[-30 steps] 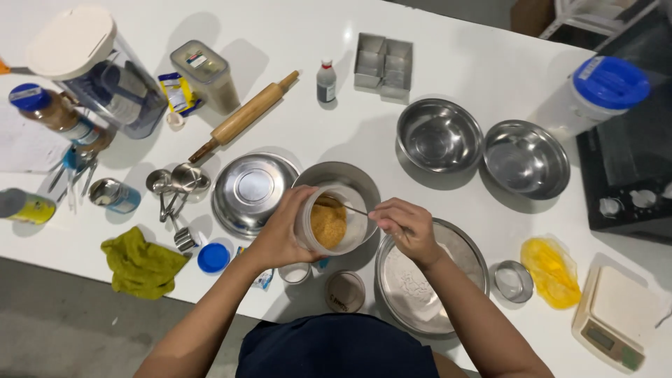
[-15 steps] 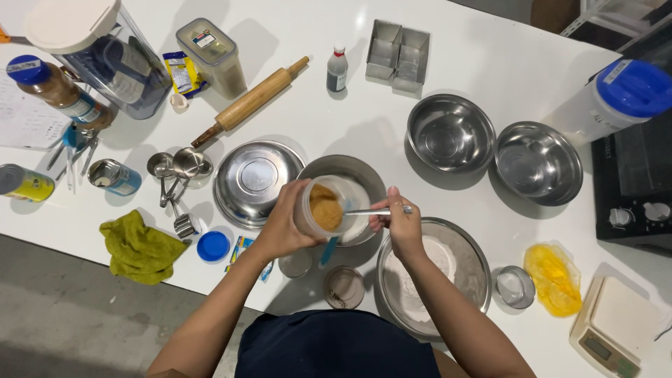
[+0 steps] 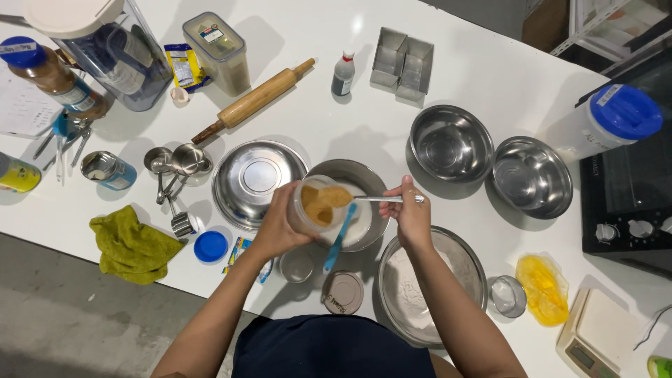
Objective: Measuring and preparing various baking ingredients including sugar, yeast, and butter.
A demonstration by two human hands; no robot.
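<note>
Brown granules spooned from a tilted plastic jar above a steel mixing bowl.

The left hand (image 3: 280,227) keeps a clenched grip around the clear jar (image 3: 320,206), tipped toward the right and held over the steel bowl (image 3: 364,183) on the white surface (image 3: 490,77). The right hand (image 3: 411,215) has its grip pinched on a metal spoon (image 3: 381,199), whose tip sits inside the jar's mouth. A blue spatula (image 3: 341,238) leans in the bowl; a bowl of flour (image 3: 409,294) stands just beside the right forearm.
</note>
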